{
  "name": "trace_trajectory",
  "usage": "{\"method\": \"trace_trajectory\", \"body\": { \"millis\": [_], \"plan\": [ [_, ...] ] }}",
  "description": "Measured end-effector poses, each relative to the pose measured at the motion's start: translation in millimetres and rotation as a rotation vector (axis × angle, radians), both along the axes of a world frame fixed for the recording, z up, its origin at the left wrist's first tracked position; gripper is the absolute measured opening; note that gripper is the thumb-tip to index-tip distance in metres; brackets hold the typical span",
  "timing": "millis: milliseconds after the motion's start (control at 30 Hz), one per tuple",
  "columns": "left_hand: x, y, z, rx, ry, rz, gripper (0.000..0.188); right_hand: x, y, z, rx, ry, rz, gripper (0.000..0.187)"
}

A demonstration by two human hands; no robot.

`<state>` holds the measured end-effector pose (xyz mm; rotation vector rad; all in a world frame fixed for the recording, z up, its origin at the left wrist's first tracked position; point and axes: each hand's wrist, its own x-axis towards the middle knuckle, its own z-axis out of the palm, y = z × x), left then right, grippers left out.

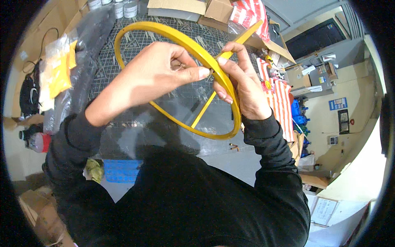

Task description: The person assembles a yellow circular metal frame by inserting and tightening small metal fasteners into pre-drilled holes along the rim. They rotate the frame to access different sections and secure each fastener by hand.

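A large yellow hoop (164, 31) is held up over a worktable covered with a dark gridded mat (123, 74). My left hand (152, 76) pinches the hoop's rim at its right side, thumb and fingers closed on it. My right hand (240, 82) grips the same stretch of rim and a thin yellow stick (203, 110). The stick runs diagonally from the lower part of the hoop up past its rim. Both forearms wear black sleeves.
Clear plastic bags with yellow pieces (61, 70) lie at the table's left. Cardboard boxes (193, 10) and small white tubs (125, 8) stand at the far edge. Red-and-white striped cloth (282, 103) hangs at the right. A blue crate (121, 171) sits below the table.
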<state>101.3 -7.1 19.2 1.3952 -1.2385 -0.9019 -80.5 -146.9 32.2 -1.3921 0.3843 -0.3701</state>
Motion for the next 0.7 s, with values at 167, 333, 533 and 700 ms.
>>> {"method": "trace_trajectory", "body": {
  "millis": [167, 333, 533, 700],
  "plan": [
    [-37.1, 16.3, -13.6, 0.045, 0.654, 0.257, 0.023, -1.8, 8.0, -6.1, 0.051, -0.074, -0.008, 0.03],
    [-64.6, 24.2, -26.2, -0.014, 1.054, 0.195, 0.019, -1.5, 13.9, -1.7, 0.001, -0.043, 0.03, 0.03],
    [-70.5, 22.4, -21.1, -0.208, 0.533, 0.359, 0.026, -3.9, 11.0, -9.0, 0.025, -0.069, 0.097, 0.028],
    [-79.6, 26.2, -27.5, -0.325, 0.268, 0.509, 0.027, -3.8, 10.8, -1.5, -0.009, -0.062, 0.164, 0.028]
  ]
}}
